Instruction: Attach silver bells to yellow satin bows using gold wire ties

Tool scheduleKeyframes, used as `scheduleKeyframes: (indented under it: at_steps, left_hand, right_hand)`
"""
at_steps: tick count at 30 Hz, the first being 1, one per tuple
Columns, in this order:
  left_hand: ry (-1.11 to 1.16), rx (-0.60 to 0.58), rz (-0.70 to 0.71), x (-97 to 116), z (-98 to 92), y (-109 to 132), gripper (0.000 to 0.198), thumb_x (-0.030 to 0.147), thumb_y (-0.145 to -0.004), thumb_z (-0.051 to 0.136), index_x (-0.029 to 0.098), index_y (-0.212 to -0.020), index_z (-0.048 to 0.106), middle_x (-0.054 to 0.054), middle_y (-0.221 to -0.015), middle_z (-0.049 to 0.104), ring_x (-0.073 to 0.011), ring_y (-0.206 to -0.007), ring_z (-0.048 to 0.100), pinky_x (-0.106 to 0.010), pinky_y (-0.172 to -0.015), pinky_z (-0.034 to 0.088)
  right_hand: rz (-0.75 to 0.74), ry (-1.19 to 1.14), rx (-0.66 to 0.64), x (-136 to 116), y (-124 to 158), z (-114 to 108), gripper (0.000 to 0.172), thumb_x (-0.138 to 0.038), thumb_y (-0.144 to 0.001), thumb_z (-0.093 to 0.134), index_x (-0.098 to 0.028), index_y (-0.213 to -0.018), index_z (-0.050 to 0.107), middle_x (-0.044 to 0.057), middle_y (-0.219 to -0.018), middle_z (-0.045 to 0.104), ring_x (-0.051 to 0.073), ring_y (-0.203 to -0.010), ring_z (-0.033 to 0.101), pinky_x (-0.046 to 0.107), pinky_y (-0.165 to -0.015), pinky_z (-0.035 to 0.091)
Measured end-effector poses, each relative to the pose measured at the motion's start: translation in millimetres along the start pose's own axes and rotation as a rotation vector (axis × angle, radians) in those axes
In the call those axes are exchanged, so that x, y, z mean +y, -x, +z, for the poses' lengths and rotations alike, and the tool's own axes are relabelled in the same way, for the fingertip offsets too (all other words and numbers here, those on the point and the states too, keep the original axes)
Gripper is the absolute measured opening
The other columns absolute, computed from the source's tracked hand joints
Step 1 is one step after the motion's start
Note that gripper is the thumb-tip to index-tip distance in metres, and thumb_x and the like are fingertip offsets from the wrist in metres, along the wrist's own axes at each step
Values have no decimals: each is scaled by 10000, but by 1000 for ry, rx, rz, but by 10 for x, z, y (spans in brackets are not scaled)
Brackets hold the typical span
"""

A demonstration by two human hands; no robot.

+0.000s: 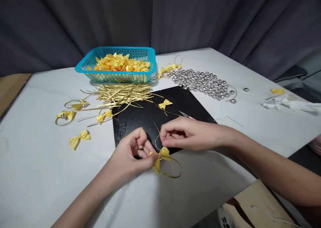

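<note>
Low over the near edge of a black mat (140, 121), my left hand (135, 154) pinches a yellow ribbon bow (165, 152) between thumb and fingers. A loop of gold cord (180, 169) hangs from the bow, and a small silvery bead, partly hidden, shows at its middle. Just above and to the right, my right hand (185, 132) is closed, its fingertips pinching a thin gold strand (155, 141) that curves down to the bow. Behind that hand, the pointed blade of scissors (185, 114) lies on the mat; their handles are hidden.
A blue basket (115, 73) of yellow bows stands at the back, with a pile of gold cords (122, 93) before it. Silver beads (200, 82) spread at back right. Loose bows (79, 139) lie left; white crumpled material (291, 104) lies at the right.
</note>
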State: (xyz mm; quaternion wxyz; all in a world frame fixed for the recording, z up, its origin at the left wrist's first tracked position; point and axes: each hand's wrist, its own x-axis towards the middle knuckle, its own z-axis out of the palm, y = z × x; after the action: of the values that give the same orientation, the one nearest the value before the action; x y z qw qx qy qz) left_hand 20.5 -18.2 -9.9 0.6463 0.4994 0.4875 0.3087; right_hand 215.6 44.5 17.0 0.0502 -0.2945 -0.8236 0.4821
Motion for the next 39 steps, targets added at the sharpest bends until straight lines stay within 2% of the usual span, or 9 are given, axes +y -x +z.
scheduleKeyframes:
  at_steps: [5, 8, 11, 17, 23, 28, 31, 36, 39]
  left_hand:
    - [46, -9, 12, 10, -30, 4, 426, 122, -659, 676, 216, -651, 260, 77, -587, 599, -15, -428, 393, -125, -430, 299]
    - [87, -5, 20, 13, -58, 16, 443, 114, -662, 692, 215, -657, 261, 74, -605, 620, -14, -428, 412, -120, -434, 305]
    - [84, -16, 28, 12, -82, 22, 415, 130, -708, 665, 216, -666, 260, 69, -610, 627, -18, -430, 429, -123, -441, 317]
    - [29, -19, 41, 23, -96, 11, 402, 143, -722, 646, 218, -662, 256, 70, -602, 614, -19, -433, 426, -128, -441, 319]
    - [-98, 11, 56, 16, -49, 20, 380, 96, -700, 618, 223, -660, 261, 74, -618, 595, -41, -500, 440, -154, -491, 357]
    - [-253, -24, 80, 4, -9, 59, 344, 89, -710, 576, 232, -663, 267, 58, -644, 605, -65, -520, 450, -188, -516, 392]
    - [-280, -47, 90, 16, 15, 79, 336, 85, -706, 562, 235, -654, 266, 49, -647, 608, -75, -523, 453, -199, -511, 394]
    - [-287, -17, 151, 53, 49, 100, 336, 77, -703, 562, 233, -643, 271, 49, -634, 591, -75, -530, 460, -198, -519, 400]
    - [-275, 49, 188, 57, 31, 89, 343, 89, -704, 575, 233, -640, 270, 51, -615, 592, -72, -517, 464, -191, -514, 396]
  right_hand:
    - [-250, 35, 11, 55, -57, 104, 288, -55, -779, 565, -96, -1062, 602, 87, -1074, 557, 94, -775, 490, 178, -596, 368]
    - [-179, -59, -60, 76, -75, 154, 117, -100, -814, 546, -89, -895, 630, 13, -787, 565, 65, -610, 429, 172, -515, 313]
    - [-41, -198, -47, 82, -60, 112, 140, -224, -871, 533, -105, -855, 606, -64, -590, 421, 47, -498, 312, 164, -450, 249]
    - [1, -250, 9, 51, 25, -108, 171, -258, -852, 573, -98, -792, 577, -102, -525, 238, 42, -467, 194, 173, -419, 167]
    - [20, -76, 27, 12, 82, -154, 190, -222, -875, 507, -130, -709, 519, -96, -513, 223, 50, -465, 202, 195, -452, 184]
    - [-156, 317, 198, -64, 16, -77, 164, -202, -896, 473, -134, -766, 548, 6, -687, 490, 122, -673, 419, 248, -630, 342]
    - [-222, 364, 183, -105, -80, -54, 148, -151, -884, 466, -134, -753, 532, 56, -798, 553, 162, -817, 451, 298, -764, 356]
    - [48, 47, -31, -26, -239, -103, 173, -172, -853, 508, -150, -685, 474, -41, -610, 441, 81, -550, 375, 213, -525, 319]
    - [68, -75, -51, 21, -233, -204, 183, -224, -864, 512, -142, -701, 493, -73, -528, 395, 55, -465, 329, 185, -439, 260]
